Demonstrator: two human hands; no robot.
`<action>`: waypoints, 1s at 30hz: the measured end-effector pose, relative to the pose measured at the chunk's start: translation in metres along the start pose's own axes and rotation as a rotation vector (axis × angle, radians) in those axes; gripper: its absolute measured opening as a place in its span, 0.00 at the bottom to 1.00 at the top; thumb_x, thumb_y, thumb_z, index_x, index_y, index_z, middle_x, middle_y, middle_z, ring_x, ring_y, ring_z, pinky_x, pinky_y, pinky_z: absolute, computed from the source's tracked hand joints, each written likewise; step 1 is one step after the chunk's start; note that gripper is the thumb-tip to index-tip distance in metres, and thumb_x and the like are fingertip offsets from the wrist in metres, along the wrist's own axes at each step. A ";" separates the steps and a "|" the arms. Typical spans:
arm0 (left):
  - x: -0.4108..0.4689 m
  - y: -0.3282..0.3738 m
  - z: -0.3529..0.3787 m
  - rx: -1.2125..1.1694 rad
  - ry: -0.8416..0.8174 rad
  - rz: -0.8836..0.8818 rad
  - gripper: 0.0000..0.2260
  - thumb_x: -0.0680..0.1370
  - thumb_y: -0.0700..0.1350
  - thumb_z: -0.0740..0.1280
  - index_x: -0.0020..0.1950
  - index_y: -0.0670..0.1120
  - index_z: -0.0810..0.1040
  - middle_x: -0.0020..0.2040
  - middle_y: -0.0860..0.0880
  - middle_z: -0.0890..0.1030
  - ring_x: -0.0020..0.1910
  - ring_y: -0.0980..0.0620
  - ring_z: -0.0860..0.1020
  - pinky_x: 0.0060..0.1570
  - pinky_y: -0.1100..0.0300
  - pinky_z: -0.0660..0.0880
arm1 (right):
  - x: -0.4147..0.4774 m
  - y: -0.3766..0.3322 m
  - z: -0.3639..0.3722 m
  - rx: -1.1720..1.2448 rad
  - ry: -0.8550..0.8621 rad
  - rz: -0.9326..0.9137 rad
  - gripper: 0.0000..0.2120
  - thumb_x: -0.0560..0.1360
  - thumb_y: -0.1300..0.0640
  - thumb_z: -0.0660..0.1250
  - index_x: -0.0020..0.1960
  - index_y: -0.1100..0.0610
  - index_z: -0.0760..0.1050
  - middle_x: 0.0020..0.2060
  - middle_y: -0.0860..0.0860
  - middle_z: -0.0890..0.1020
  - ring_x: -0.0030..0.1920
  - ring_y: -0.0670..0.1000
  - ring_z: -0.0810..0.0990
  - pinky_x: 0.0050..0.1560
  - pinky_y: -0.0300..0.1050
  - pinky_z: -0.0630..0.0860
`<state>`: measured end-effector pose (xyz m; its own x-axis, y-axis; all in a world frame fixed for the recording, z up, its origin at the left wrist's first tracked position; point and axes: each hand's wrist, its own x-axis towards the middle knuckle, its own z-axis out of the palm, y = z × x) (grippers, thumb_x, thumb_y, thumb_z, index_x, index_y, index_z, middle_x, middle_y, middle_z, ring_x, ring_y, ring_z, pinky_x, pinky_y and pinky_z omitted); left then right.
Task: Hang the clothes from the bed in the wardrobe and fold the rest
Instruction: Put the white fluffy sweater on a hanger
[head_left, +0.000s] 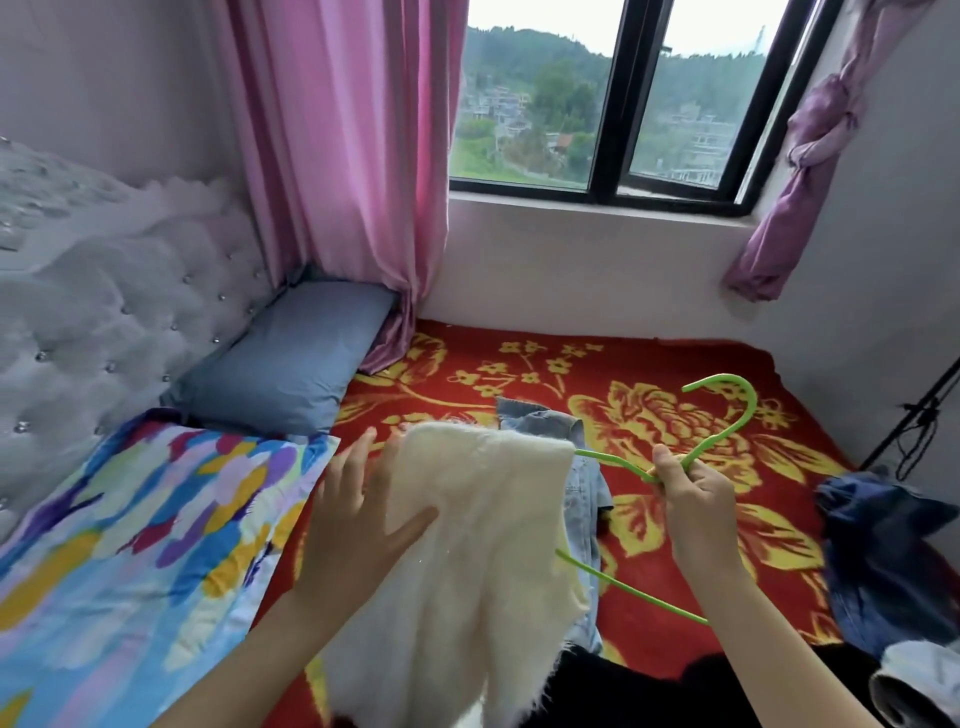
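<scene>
A cream fluffy garment (478, 545) hangs over one arm of a green plastic hanger (727, 410), held above the bed. My right hand (691, 493) grips the hanger at its neck, just below the hook. My left hand (358, 514) lies with straight fingers against the garment's left side, thumb on its front. Behind the cream garment a light denim piece (582, 499) lies on the red and yellow floral blanket (675, 405). A dark blue garment (883, 561) is heaped at the right edge of the bed.
A blue pillow (291, 364) and a multicoloured pillow (130, 530) lie against the tufted headboard (104, 322) on the left. Pink curtain (343, 156) and window (613, 104) are behind the bed. A black and white item (914, 680) sits at the lower right.
</scene>
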<state>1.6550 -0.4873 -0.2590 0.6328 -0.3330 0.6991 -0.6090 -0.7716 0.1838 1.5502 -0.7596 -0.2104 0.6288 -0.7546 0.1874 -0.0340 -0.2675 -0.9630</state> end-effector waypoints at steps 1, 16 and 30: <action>-0.009 -0.003 0.004 -0.121 -0.123 -0.138 0.37 0.73 0.72 0.49 0.72 0.47 0.62 0.67 0.39 0.71 0.62 0.37 0.74 0.54 0.44 0.74 | 0.003 0.002 0.002 0.024 0.001 0.026 0.22 0.78 0.55 0.63 0.28 0.58 0.62 0.17 0.44 0.62 0.20 0.46 0.58 0.27 0.42 0.57; 0.063 -0.016 -0.026 -0.503 0.234 -0.332 0.09 0.79 0.39 0.60 0.52 0.36 0.79 0.45 0.43 0.80 0.44 0.47 0.76 0.45 0.58 0.70 | 0.040 0.004 0.001 0.087 -0.110 0.019 0.17 0.78 0.59 0.63 0.30 0.60 0.71 0.26 0.50 0.71 0.28 0.47 0.68 0.33 0.39 0.66; 0.136 -0.003 -0.070 -0.442 -0.120 0.135 0.34 0.74 0.69 0.48 0.62 0.47 0.77 0.58 0.50 0.78 0.59 0.51 0.73 0.60 0.56 0.65 | 0.010 -0.035 0.043 -0.002 -0.028 -0.231 0.22 0.77 0.58 0.64 0.25 0.58 0.65 0.22 0.51 0.66 0.25 0.49 0.62 0.29 0.44 0.60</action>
<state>1.7093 -0.4925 -0.1162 0.5685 -0.4947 0.6574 -0.8185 -0.4207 0.3912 1.5912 -0.7314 -0.1831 0.6416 -0.6559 0.3976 0.1123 -0.4324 -0.8946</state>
